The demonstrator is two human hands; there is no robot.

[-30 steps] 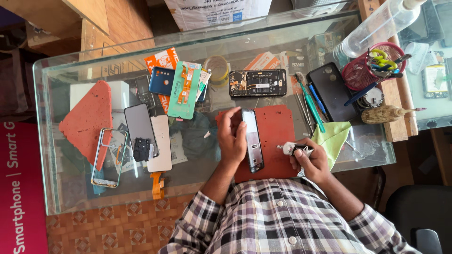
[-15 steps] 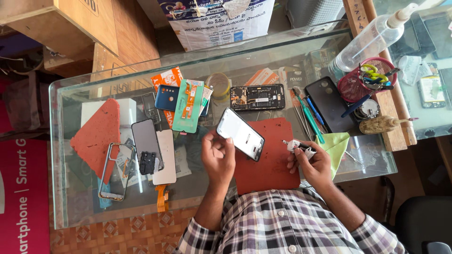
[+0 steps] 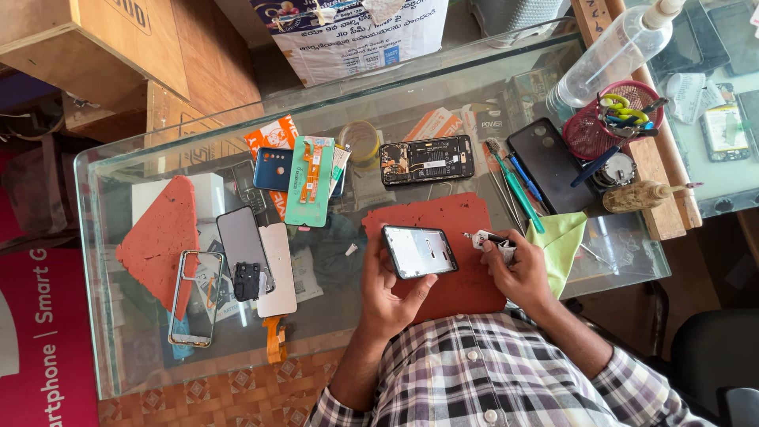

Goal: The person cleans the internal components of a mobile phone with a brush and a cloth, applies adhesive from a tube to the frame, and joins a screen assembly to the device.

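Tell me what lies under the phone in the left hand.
Under the black phone frame, held by the left hand, lies a red work mat on the glass table. The mat directly beneath is hidden.

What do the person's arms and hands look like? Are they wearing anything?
Both hands, left and right, are bare: no gloves, and no rings or watch that I can see. The forearms are bare too. The person wears a checked shirt in white, grey and dark lines, with white buttons, and its sleeves are rolled up near the elbows.
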